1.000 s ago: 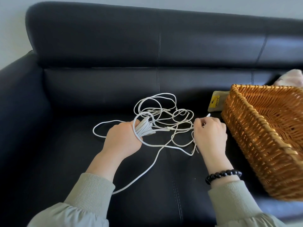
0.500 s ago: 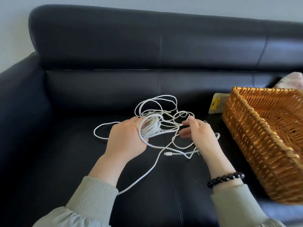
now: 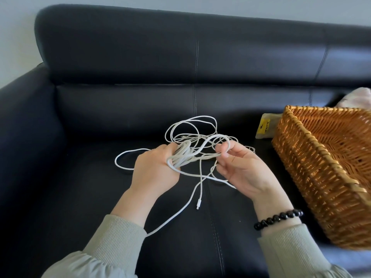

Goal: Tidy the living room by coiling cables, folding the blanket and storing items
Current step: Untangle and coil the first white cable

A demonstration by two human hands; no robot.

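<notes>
A long white cable (image 3: 190, 125) lies in tangled loops on the seat of a black leather sofa (image 3: 120, 57). My left hand (image 3: 154, 173) grips a bundle of gathered loops. My right hand (image 3: 241, 169), turned palm up, pinches a strand of the same cable between thumb and fingers just right of the bundle. One end with a small plug (image 3: 198, 204) hangs below the hands. Another strand trails down toward my left sleeve.
A wicker basket (image 3: 313, 177) stands on the seat to the right, close to my right hand. Behind its left corner lies a yellow packet (image 3: 265, 127). A pale pink cloth (image 3: 359, 97) shows past the basket's far rim.
My right hand has turned palm up and lifted a strand toward the bundle. The plug end now dangles lower, and both hands have risen off the seat.
</notes>
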